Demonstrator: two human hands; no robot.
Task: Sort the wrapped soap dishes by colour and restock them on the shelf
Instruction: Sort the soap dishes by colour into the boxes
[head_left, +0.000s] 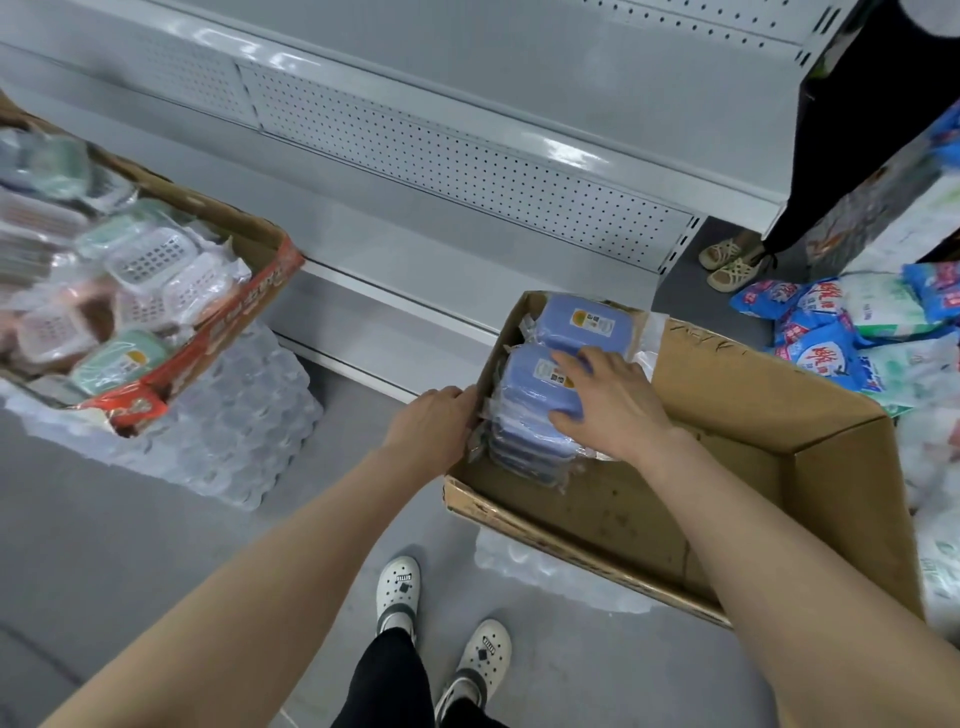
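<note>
Right hand (608, 400) gripped the top blue soap dish (524, 382) of a stack in the cardboard box's (753, 415) far-left corner, fingers spread over it, thumb at its near edge. Left hand (431, 421) gripped the box's left wall, fingers curled over the rim. Mixed-colour dishes filled a second box (244, 312), left.

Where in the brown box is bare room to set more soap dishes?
Free: the floor of the brown box right of the blue soap dishes, up to its right wall. Crowded: its left corner, under the right hand, beside the left hand.
</note>
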